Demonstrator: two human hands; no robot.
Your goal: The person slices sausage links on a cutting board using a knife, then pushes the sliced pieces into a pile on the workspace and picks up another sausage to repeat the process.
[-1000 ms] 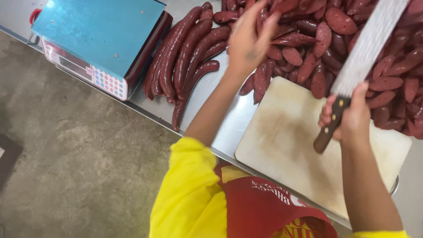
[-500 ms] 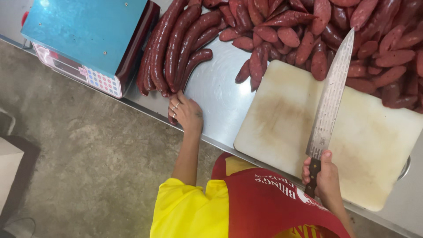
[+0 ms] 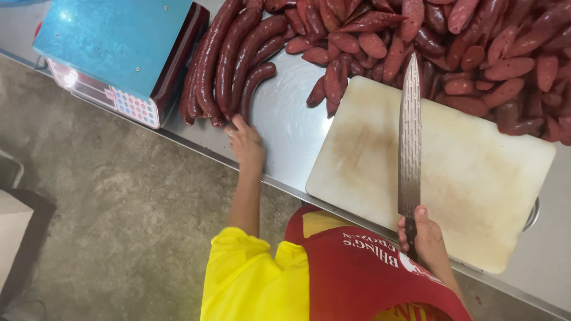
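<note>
Now our right hand (image 3: pixel 427 238) grips the long knife (image 3: pixel 410 139), blade lying flat across the cutting board (image 3: pixel 476 178). Left of the board, our left hand (image 3: pixel 245 141) rests open on the tabletop (image 3: pixel 285 128), fingertips touching the long sausages (image 3: pixel 229 65). We judge that a sausage could roll off the near edge, or the blade could skid.

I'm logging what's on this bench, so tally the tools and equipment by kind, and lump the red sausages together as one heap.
Knife, in the right hand: 1
Cutting board: 1
Weighing scale with blue top: 1
Sausage heap, nearest the left hand: 1
Total: 4
</note>
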